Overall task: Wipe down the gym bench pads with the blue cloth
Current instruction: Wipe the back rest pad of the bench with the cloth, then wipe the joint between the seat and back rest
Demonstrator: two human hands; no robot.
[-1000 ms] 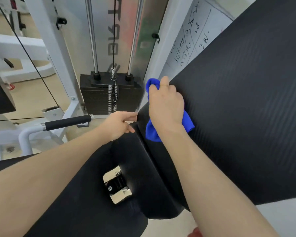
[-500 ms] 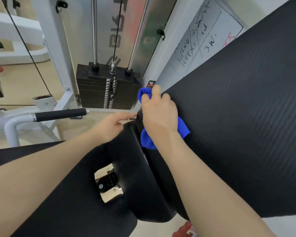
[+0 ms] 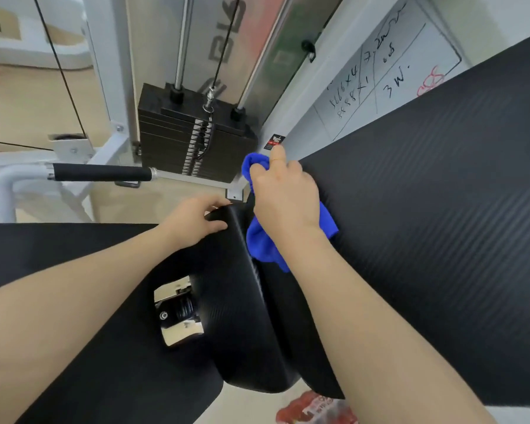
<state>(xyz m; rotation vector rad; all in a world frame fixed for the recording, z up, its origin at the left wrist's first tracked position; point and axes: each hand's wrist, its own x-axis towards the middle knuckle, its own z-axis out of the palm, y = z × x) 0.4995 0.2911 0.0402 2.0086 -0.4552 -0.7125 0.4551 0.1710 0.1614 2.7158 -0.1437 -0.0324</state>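
My right hand [image 3: 283, 198] presses a bunched blue cloth [image 3: 265, 244] against the near left edge of the large black back pad [image 3: 426, 209], which slopes up to the right. The cloth sticks out above my fingers and below my wrist. My left hand [image 3: 196, 220] rests with spread fingers on the top corner of the smaller black seat pad [image 3: 242, 301], just left of the gap between the two pads. A second flat black pad [image 3: 74, 316] lies under my left forearm.
A black weight stack [image 3: 193, 136] with chrome guide rods and a cable stands behind the pads. A black-gripped handle bar [image 3: 101, 172] juts out at the left. A chrome bracket [image 3: 178, 313] shows between pads. A whiteboard [image 3: 386, 71] with writing is at upper right.
My right hand has slid the cloth slightly down and left along the back pad's edge. My left hand has settled onto the seat pad's corner. The view has tilted.
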